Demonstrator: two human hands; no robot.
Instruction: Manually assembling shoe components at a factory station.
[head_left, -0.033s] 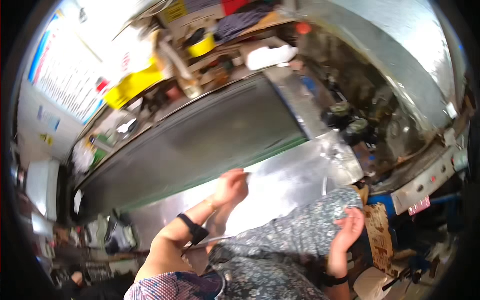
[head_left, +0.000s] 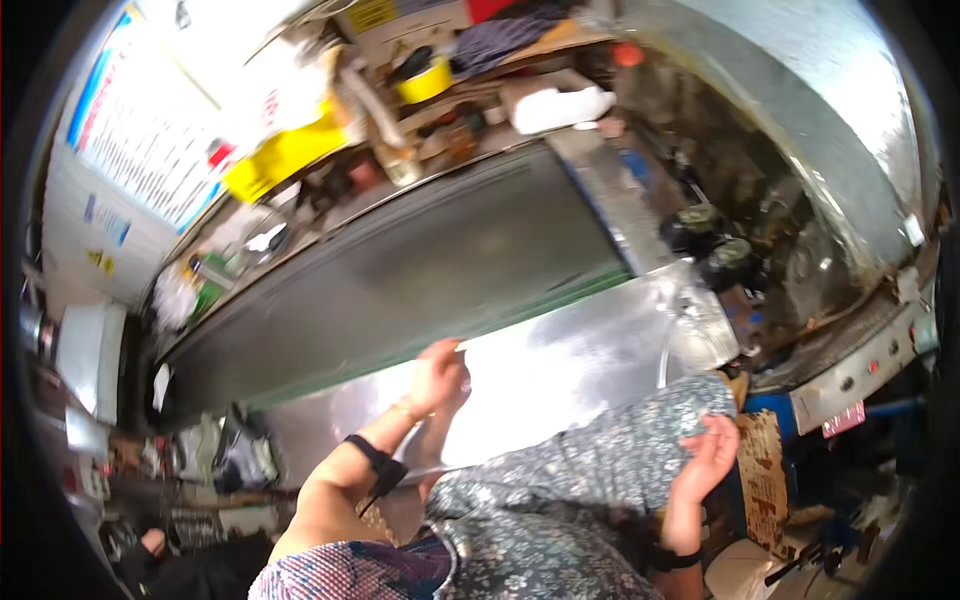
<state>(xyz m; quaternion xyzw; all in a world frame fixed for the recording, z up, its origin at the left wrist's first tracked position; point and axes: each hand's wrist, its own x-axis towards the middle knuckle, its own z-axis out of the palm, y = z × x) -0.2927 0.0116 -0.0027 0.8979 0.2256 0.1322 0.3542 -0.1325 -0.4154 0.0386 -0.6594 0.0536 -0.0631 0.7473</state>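
My left hand [head_left: 437,380] reaches over the shiny metal sheet [head_left: 570,345], near its far edge where it meets the dark conveyor belt [head_left: 420,270]. The fingers are bent and closed together; what they hold, if anything, is too small to make out. My right hand [head_left: 708,458] is held up at the right, over the near right side of a floral grey cloth garment [head_left: 590,450]. Its fingers are loosely curled but apart, with nothing in them. Both wrists carry dark bands.
A cluttered shelf behind the belt carries a yellow tape roll [head_left: 425,82] and a white bottle [head_left: 560,108]. Dark knobs [head_left: 725,262] stand at the right. A control panel [head_left: 850,375] juts out at far right. Another person's hand [head_left: 153,542] shows at lower left.
My left hand has moved a little left along the metal sheet's far edge. The right hand keeps about the same pose. The whole view has shifted slightly.
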